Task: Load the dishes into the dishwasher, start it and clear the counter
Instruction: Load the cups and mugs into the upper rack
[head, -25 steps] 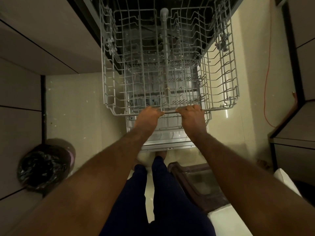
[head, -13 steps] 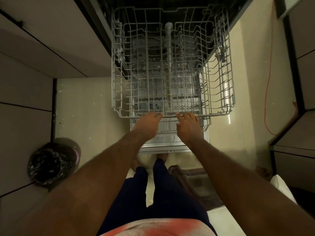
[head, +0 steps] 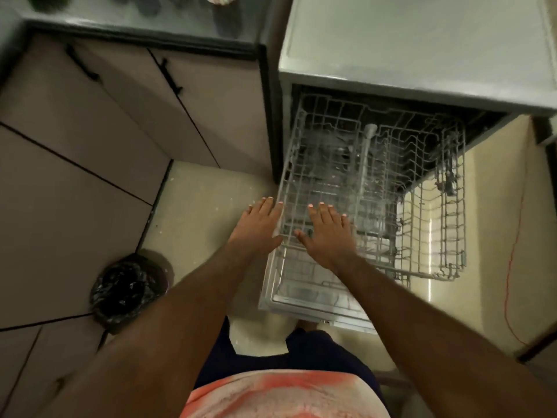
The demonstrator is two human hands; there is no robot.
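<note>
The dishwasher (head: 422,55) stands open with its grey top to the upper right and its door (head: 301,300) folded down. A grey wire rack (head: 452,236) is pulled out over the door and looks bare of dishes. My left hand (head: 257,227) hovers with straight fingers at the rack's left front corner, beside the wire. My right hand (head: 328,233) is spread flat over the rack's front left part; whether it touches the wire I cannot tell. Neither hand holds anything.
A counter (head: 144,16) with blurred items runs along the top left above cabinet doors (head: 135,107). A bin lined with a black bag (head: 126,288) sits on the floor to the left. An orange cable (head: 512,282) lies on the floor at right.
Both hands have let go of the rack's front rail and opened flat. My view has lifted and swung left, so the counter and the dishwasher's top now show.
</note>
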